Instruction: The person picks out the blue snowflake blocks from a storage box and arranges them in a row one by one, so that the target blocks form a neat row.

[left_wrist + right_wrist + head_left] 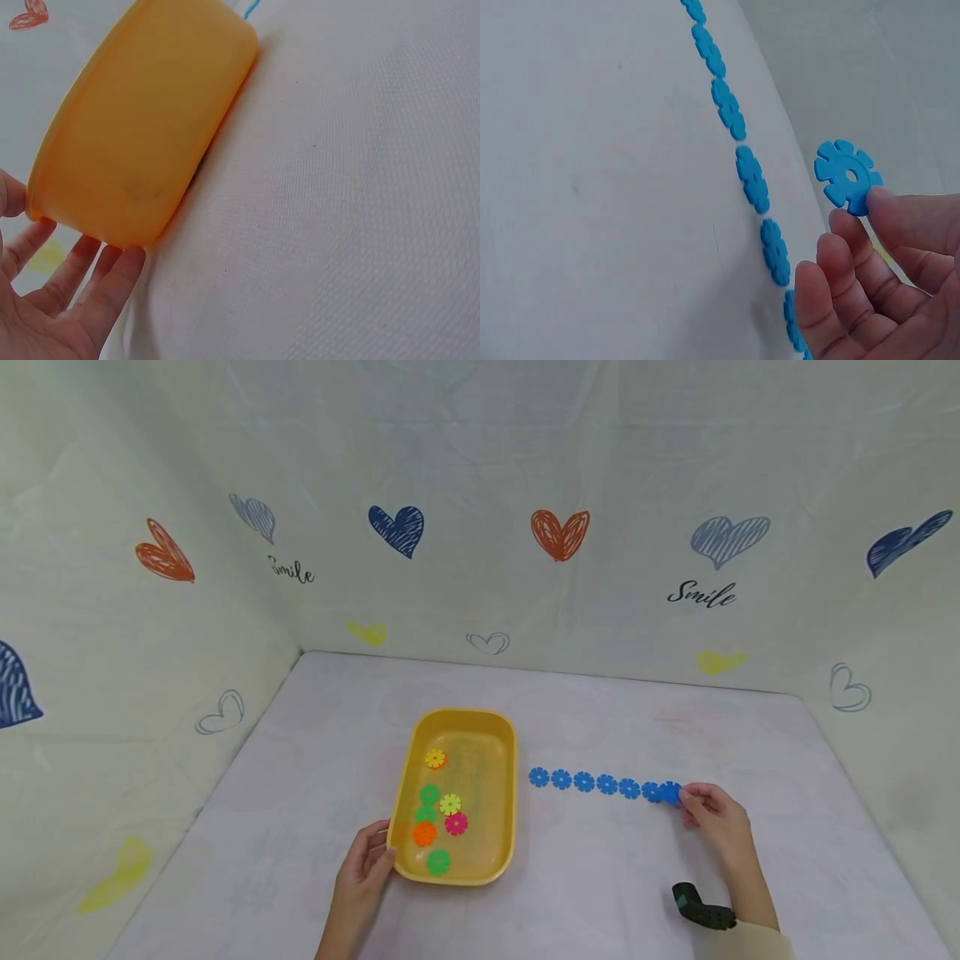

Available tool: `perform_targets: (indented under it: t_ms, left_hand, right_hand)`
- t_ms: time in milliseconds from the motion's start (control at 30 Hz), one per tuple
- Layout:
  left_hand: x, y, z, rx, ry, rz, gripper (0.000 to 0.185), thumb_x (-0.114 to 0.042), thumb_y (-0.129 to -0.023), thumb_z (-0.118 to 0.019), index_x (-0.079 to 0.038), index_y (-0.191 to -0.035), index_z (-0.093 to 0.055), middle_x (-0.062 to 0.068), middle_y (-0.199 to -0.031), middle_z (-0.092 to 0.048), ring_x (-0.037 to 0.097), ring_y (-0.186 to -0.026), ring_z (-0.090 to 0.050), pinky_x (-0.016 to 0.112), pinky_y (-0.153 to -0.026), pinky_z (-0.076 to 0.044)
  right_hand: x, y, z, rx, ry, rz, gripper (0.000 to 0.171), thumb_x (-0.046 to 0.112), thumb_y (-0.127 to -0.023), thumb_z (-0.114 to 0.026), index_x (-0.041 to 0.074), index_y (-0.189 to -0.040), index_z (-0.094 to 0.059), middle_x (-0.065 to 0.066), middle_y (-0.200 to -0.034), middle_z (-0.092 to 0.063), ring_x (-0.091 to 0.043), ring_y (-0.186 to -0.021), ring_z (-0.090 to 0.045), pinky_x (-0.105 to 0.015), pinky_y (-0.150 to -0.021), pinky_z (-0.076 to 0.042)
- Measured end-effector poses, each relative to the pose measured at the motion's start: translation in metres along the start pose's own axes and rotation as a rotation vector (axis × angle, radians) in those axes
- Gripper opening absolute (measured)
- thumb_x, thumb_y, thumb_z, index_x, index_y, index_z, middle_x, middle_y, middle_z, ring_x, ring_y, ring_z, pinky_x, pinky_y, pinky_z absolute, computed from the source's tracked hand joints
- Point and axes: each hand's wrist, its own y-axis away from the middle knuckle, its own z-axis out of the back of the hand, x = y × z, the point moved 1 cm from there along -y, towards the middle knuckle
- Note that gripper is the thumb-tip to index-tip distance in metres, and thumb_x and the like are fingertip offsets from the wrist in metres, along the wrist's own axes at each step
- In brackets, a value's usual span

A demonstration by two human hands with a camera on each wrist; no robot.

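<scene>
A yellow tray (506,752) lies mid-table and holds several coloured notched discs (438,827): green, orange, yellow and pink. My left hand (378,853) holds its near left corner, thumb on the rim and fingers against the outer wall (142,127); the left hand (75,262) shows at the bottom left of the left wrist view. To the tray's right runs a row of blue discs (592,782), flat on the cloth. At the row's right end my right hand (686,797) pinches one more blue disc (847,176), lifted just above the row (750,176).
White cloth covers the table (600,893), with heart-printed cloth walls at the back and both sides. A black wrist camera (701,906) sits on my right forearm. Bare cloth lies in front of the row and left of the tray.
</scene>
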Motion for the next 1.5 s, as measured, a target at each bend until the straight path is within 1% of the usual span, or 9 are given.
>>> perform_targets:
  t_ms: [133,267,500,700,800,1000,1167,1300,1500]
  left_hand:
    - [0.0,0.0,0.0,-0.001,-0.001,-0.003,0.036,-0.021,-0.09,-0.054,-0.017,-0.125,-0.045,0.008,-0.119,-0.054,0.014,-0.1,-0.056,0.017,-0.082,-0.049]
    - [0.0,0.001,0.0,0.001,-0.009,0.004,0.036,-0.022,-0.09,-0.053,-0.017,-0.125,-0.045,0.009,-0.119,-0.054,0.016,-0.102,-0.056,0.018,-0.082,-0.049]
    - [-0.001,0.001,0.0,-0.001,-0.014,0.0,0.036,-0.022,-0.09,-0.053,-0.017,-0.125,-0.045,0.009,-0.119,-0.055,0.017,-0.104,-0.056,0.018,-0.083,-0.049]
    - [-0.002,0.001,-0.001,0.005,-0.012,0.002,0.037,-0.024,-0.09,-0.053,-0.017,-0.125,-0.045,0.009,-0.119,-0.054,0.017,-0.104,-0.055,0.019,-0.084,-0.049]
    - [-0.002,0.002,0.0,0.005,-0.012,-0.002,0.037,-0.027,-0.09,-0.054,-0.018,-0.125,-0.045,0.008,-0.119,-0.054,0.016,-0.103,-0.055,0.018,-0.083,-0.048]
    - [-0.001,0.001,0.0,0.009,-0.002,-0.011,0.038,-0.029,-0.09,-0.054,-0.018,-0.125,-0.045,0.008,-0.119,-0.054,0.014,-0.103,-0.056,0.016,-0.083,-0.048]
    - [0.0,0.001,0.001,0.008,0.002,-0.008,0.038,-0.027,-0.09,-0.054,-0.017,-0.125,-0.045,0.009,-0.119,-0.054,0.012,-0.101,-0.056,0.014,-0.081,-0.047]
    - [0.001,0.002,0.001,0.01,0.005,-0.017,0.037,-0.024,-0.09,-0.054,-0.017,-0.125,-0.045,0.009,-0.118,-0.054,0.01,-0.1,-0.057,0.012,-0.08,-0.046]
    - [0.0,0.001,0.001,0.011,0.0,-0.02,0.037,-0.025,-0.09,-0.054,-0.017,-0.125,-0.045,0.009,-0.119,-0.054,0.011,-0.1,-0.057,0.012,-0.081,-0.046]
  right_hand:
    - [-0.014,-0.002,0.012,-0.029,0.018,-0.064,0.046,0.039,-0.091,-0.048,0.001,-0.117,-0.05,0.006,-0.079,-0.06,-0.001,-0.065,-0.054,-0.012,-0.058,-0.046]
    - [-0.027,-0.002,0.024,-0.053,0.012,-0.124,0.051,0.042,-0.091,-0.046,0.0,-0.12,-0.048,0.007,-0.08,-0.059,-0.001,-0.065,-0.054,-0.012,-0.055,-0.046]
    - [-0.048,-0.008,0.043,-0.121,-0.059,-0.21,0.052,0.04,-0.091,-0.047,-0.002,-0.123,-0.045,0.016,-0.072,-0.054,0.002,-0.062,-0.055,-0.013,-0.052,-0.048]
    - [-0.068,-0.016,0.055,-0.171,-0.093,-0.263,0.052,0.037,-0.091,-0.048,-0.004,-0.124,-0.044,0.018,-0.068,-0.053,0.001,-0.058,-0.055,-0.012,-0.05,-0.046]
    - [-0.077,-0.021,0.06,-0.18,-0.089,-0.292,0.053,0.037,-0.091,-0.048,-0.003,-0.125,-0.043,0.018,-0.066,-0.053,0.001,-0.057,-0.055,-0.012,-0.05,-0.046]
    - [-0.094,-0.032,0.066,-0.198,-0.077,-0.326,0.054,0.038,-0.091,-0.047,-0.002,-0.127,-0.043,0.017,-0.067,-0.053,0.001,-0.058,-0.055,-0.015,-0.055,-0.049]
    - [-0.095,-0.034,0.068,-0.197,-0.071,-0.334,0.053,0.037,-0.092,-0.046,-0.003,-0.126,-0.042,0.015,-0.067,-0.054,0.0,-0.058,-0.055,-0.016,-0.055,-0.049]
    - [-0.092,-0.037,0.072,-0.19,-0.046,-0.318,0.053,0.037,-0.092,-0.046,-0.004,-0.125,-0.043,0.014,-0.067,-0.054,0.0,-0.057,-0.054,-0.014,-0.053,-0.048]
    - [-0.078,-0.036,0.073,-0.174,-0.036,-0.283,0.05,0.031,-0.093,-0.046,-0.009,-0.122,-0.043,0.012,-0.063,-0.054,0.0,-0.054,-0.052,-0.013,-0.046,-0.044]
